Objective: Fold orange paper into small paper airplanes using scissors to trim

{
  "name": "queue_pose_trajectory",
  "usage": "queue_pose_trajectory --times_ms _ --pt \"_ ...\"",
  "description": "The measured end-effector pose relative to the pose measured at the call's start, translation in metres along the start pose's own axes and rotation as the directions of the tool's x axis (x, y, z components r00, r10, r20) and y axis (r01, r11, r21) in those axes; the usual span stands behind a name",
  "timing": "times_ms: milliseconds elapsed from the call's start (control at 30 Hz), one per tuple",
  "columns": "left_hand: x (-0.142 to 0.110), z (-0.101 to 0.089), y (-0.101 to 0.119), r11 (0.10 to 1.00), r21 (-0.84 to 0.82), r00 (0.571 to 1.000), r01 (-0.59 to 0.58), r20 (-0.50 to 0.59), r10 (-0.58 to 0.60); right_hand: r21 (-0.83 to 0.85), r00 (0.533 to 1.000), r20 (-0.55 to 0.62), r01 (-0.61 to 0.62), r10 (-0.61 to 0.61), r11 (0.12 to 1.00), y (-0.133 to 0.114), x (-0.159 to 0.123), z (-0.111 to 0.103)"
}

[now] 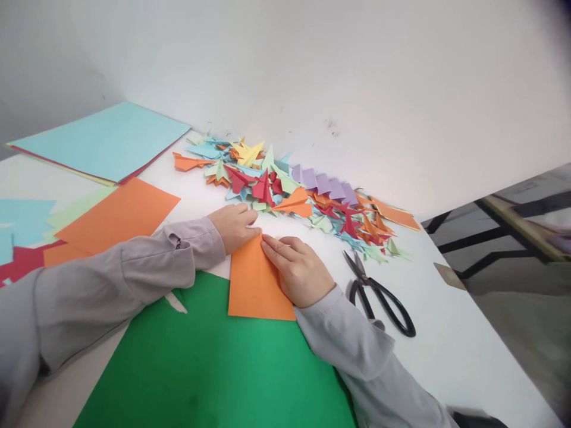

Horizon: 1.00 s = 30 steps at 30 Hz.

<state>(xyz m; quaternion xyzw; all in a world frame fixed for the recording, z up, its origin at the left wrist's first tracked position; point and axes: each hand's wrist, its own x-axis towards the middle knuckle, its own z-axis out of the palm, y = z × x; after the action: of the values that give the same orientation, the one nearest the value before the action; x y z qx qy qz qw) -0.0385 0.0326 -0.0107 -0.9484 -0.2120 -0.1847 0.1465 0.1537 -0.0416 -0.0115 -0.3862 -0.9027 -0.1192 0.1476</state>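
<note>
An orange sheet of paper (256, 288) with a crease down its middle lies partly on a large green sheet (214, 362). Its far end narrows between my two hands. My left hand (235, 227) is closed at the far left edge of the paper, fingers curled and thumb towards the tip. From the right, my right hand (301, 267) presses its fingers together on the paper's far right edge, the fingertips close to my left thumb. Exactly how the far edge is folded is hidden under the fingers.
Folded paper planes (261, 178) in several colours lie piled along the wall. Black-handled scissors (375, 291) rest, blades parted, right of my right hand. A stack of large light-blue sheets (107, 139) lies back left, with a loose orange sheet (120, 214) and jagged scraps nearer.
</note>
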Motion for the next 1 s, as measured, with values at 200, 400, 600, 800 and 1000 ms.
queue_pose_trajectory --times_ms 200,400,600,800,1000 --pt "0.0000 0.0004 -0.0001 1.000 0.016 1.000 0.003 0.020 -0.004 -0.003 1.000 -0.001 0.000 0.000 1.000 -0.0003 0.0003 -0.0005" --pt "-0.0002 0.0007 -0.0008 1.000 0.021 1.000 -0.001 0.024 0.000 0.001 1.000 0.006 -0.011 0.011 1.000 -0.0005 -0.0001 -0.0009" --pt "0.0002 0.0003 -0.0003 1.000 0.025 1.000 -0.008 0.002 0.008 -0.006 1.000 0.009 -0.002 0.002 1.000 -0.0003 0.0001 -0.0012" --pt "0.0001 -0.0025 0.0016 0.998 0.047 0.999 0.029 0.023 -0.030 -0.006 1.000 0.023 -0.015 0.015 1.000 -0.0003 -0.0003 -0.0006" --pt "-0.0004 -0.0002 0.0012 0.995 0.089 0.998 0.053 0.015 -0.055 -0.014 1.000 0.007 -0.017 0.017 1.000 -0.0008 -0.0002 0.0005"
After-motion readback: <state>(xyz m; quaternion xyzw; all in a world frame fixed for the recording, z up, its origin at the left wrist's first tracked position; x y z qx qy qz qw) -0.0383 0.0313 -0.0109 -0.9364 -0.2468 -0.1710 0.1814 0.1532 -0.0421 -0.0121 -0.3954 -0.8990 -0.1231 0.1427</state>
